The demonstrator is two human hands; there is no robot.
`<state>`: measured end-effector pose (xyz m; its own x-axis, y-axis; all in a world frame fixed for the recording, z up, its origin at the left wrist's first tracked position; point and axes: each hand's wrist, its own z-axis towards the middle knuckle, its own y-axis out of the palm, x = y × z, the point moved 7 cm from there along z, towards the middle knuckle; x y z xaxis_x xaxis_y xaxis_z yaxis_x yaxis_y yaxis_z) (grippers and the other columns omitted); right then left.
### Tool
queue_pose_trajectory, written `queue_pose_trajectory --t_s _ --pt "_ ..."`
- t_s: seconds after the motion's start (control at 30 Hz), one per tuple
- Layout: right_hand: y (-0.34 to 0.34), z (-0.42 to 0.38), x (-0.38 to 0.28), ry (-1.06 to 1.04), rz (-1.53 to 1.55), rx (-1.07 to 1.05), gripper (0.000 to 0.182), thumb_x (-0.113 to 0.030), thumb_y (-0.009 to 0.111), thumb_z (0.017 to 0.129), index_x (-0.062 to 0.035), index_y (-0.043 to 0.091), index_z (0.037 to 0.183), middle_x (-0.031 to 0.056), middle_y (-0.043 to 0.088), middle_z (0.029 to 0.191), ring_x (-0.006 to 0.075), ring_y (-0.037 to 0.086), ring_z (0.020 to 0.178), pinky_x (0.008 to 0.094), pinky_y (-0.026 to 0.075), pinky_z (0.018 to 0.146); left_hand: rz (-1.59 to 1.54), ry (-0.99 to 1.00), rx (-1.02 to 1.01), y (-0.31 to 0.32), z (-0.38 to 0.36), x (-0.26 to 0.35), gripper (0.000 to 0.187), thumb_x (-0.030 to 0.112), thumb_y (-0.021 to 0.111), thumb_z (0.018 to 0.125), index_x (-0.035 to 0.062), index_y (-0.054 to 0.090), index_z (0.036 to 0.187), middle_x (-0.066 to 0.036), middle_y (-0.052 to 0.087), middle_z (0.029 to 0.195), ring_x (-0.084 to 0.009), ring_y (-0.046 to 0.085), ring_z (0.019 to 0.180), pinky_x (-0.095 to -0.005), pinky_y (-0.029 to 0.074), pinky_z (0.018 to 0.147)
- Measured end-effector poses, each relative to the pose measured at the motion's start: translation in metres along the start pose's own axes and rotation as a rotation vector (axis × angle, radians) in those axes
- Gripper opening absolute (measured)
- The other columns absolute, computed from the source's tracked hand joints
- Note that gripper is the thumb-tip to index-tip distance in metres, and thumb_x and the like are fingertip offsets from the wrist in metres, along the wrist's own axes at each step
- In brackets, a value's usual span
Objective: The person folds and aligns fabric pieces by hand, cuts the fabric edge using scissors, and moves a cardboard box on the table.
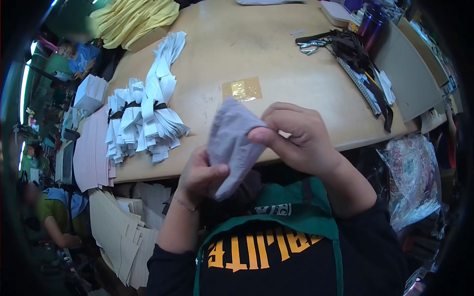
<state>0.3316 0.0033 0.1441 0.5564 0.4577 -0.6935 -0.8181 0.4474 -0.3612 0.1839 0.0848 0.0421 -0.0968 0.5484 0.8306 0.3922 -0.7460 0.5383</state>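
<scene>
A light purple-grey piece of cloth [234, 140] is held up in front of my body, above the near edge of the table. My left hand [202, 173] grips its lower left side, with the thumb across the front and the other fingers behind the fabric. At the cloth's upper right edge, my right hand [294, 133] pinches it between thumb and fingers. The fabric is folded, rising to a point at the top, and its lower part hangs past my left thumb.
Tied bundles of white strips [143, 116] lie on the table [207, 44] at left, near yellow cloth [133, 19] and pink sheets [93, 148]. Scissors [313, 45], dark straps [350, 52] and a purple bottle [371, 24] are at back right. Two people sit at far left.
</scene>
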Motion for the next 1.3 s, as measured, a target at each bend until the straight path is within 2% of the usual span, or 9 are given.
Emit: queue_pose_trajectory --t_s 0.13,0.27,0.37,0.47,0.6,0.7,1.03,1.13,1.3 --pt "0.039 0.028 0.016 0.08 0.131 -0.166 0.025 -0.025 0.071 0.08 -0.0021 0.061 0.08 0.0097 0.057 0.072 0.0219 0.058 0.066 0.0311 0.046 0.06 0.139 0.351 0.369 -0.009 -0.046 0.045 0.039 0.005 0.071 0.075 -0.005 0.057 0.109 -0.011 0.065 0.102 -0.0159 0.063 0.088 -0.0288 0.05 0.08" --pt "0.063 0.037 0.012 -0.038 0.395 -0.089 0.064 -0.035 0.074 0.076 -0.0068 0.048 0.127 0.0138 0.055 0.114 0.0268 0.053 0.108 0.0346 0.043 0.091 0.77 0.716 0.861 -0.014 -0.116 0.109 0.024 0.001 0.074 0.074 -0.0046 0.064 0.096 -0.011 0.067 0.09 -0.0143 0.063 0.079 -0.0261 0.05 0.073" --pt "0.047 0.019 0.039 0.142 0.305 -0.125 0.061 -0.027 0.071 0.08 -0.011 0.044 0.133 0.0062 0.053 0.122 0.0188 0.049 0.114 0.035 0.039 0.094 1.289 1.022 1.296 0.012 -0.164 0.152 0.02 0.003 0.074 0.078 -0.0077 0.063 0.091 -0.013 0.067 0.089 -0.0141 0.062 0.077 -0.0258 0.051 0.07" --pt "0.01 -0.016 0.083 0.389 0.156 -0.086 0.053 -0.031 0.071 0.079 -0.0063 0.052 0.123 0.0114 0.056 0.117 0.0234 0.054 0.107 0.0365 0.043 0.09 1.857 1.36 1.263 0.057 -0.148 0.165 0.018 -0.002 0.069 0.08 -0.0111 0.06 0.092 -0.016 0.067 0.088 -0.0184 0.062 0.077 -0.0304 0.053 0.074" --pt "-0.062 -0.081 0.107 0.579 -0.239 0.04 0.038 -0.025 0.069 0.081 -0.0031 0.06 0.11 0.0101 0.061 0.106 0.0218 0.058 0.1 0.0348 0.045 0.086 1.993 1.112 0.59 0.068 -0.025 0.098 0.027 -0.001 0.061 0.074 0.0019 0.066 0.101 -0.013 0.059 0.109 -0.0229 0.059 0.08 -0.0343 0.048 0.069" --pt "-0.095 -0.126 0.113 0.631 -0.42 0.133 0.032 -0.021 0.069 0.081 -0.001 0.06 0.105 0.0121 0.061 0.1 0.0254 0.058 0.097 0.0348 0.045 0.085 2.028 0.925 0.265 0.042 0.047 -0.012 0.021 0.01 0.059 0.07 0.0051 0.064 0.09 -0.007 0.059 0.094 -0.022 0.056 0.076 -0.0332 0.046 0.057" --pt "-0.009 -0.107 0.069 0.105 -0.699 -0.022 0.039 -0.021 0.073 0.072 -0.0035 0.06 0.105 0.0109 0.057 0.11 0.033 0.052 0.105 0.0401 0.044 0.089 2.122 0.607 0.177 0.044 0.057 -0.042 0.021 0.009 0.058 0.072 0.0051 0.063 0.092 -0.005 0.058 0.094 -0.0214 0.056 0.077 -0.0324 0.044 0.057" --pt "0.009 -0.111 0.082 0.185 -0.752 -0.164 0.045 -0.023 0.074 0.071 -0.0043 0.059 0.109 0.0106 0.056 0.114 0.0323 0.05 0.109 0.0412 0.042 0.092 2.192 0.435 0.144 0.05 0.057 -0.045 0.026 0.011 0.055 0.075 0.004 0.062 0.098 -0.005 0.058 0.099 -0.0205 0.056 0.082 -0.0327 0.044 0.064" --pt "-0.008 -0.107 0.091 0.233 -0.537 0.039 0.05 -0.025 0.075 0.071 -0.0052 0.058 0.113 0.0124 0.057 0.111 0.0315 0.05 0.108 0.0413 0.042 0.09 2.228 0.381 0.172 0.055 0.051 -0.046 0.032 0.011 0.054 0.076 0.0028 0.06 0.106 -0.006 0.057 0.106 -0.0206 0.055 0.091 -0.0326 0.042 0.072"
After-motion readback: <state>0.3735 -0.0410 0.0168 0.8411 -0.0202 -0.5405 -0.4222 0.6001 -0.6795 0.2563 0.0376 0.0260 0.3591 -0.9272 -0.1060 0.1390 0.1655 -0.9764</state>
